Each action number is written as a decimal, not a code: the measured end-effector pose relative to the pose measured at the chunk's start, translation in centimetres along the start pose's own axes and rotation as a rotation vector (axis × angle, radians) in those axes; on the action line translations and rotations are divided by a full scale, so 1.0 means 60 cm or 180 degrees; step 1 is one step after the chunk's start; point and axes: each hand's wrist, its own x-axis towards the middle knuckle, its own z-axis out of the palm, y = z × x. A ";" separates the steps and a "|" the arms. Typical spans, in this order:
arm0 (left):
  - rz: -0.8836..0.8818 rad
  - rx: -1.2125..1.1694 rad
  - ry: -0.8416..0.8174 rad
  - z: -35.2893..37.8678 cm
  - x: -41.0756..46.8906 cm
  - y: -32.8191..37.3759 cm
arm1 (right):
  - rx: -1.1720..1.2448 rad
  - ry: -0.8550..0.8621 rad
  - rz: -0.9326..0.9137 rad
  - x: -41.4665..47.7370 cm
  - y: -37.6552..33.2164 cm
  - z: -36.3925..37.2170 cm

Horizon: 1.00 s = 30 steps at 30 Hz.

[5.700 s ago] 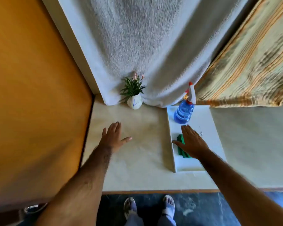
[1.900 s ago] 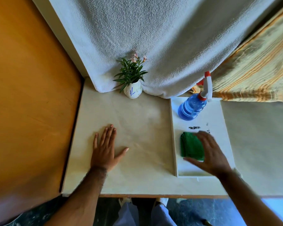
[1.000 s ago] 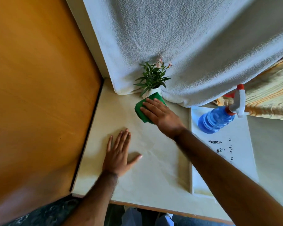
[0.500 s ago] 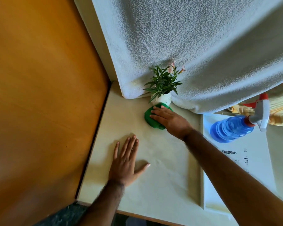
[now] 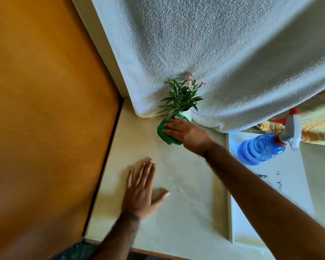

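Note:
A folded green cloth (image 5: 164,133) lies on the cream table top (image 5: 184,207), right in front of a small white pot with a green plant (image 5: 182,98). My right hand (image 5: 188,133) lies flat on the cloth with straight fingers and presses it down; most of the cloth is hidden under the palm. My left hand (image 5: 142,192) rests flat on the table nearer to me, fingers spread, holding nothing.
A blue spray bottle (image 5: 263,148) with a white and red trigger stands on a white tray (image 5: 293,188) at the right. A grey-white towel (image 5: 214,53) hangs behind the plant. An orange wall (image 5: 41,109) bounds the table's left side.
My right hand took the green cloth off the white tray and carried it to the table by the plant pot. Over the last second it stays there. The left hand stays flat.

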 end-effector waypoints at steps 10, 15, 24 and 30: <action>0.0061 -0.0027 0.0071 0.003 0.002 -0.002 | 0.0725 -0.0491 0.0548 -0.031 -0.004 0.040; 0.0033 -0.0046 0.0020 0.003 0.001 -0.004 | 0.1416 -0.0291 0.1356 -0.029 -0.027 0.039; 0.0036 -0.0044 0.0055 0.000 0.003 -0.002 | 0.0176 0.0314 0.0424 -0.050 -0.027 0.006; 0.0053 -0.0064 0.0111 0.002 0.002 -0.002 | 0.0308 0.0037 0.0488 -0.058 -0.005 0.019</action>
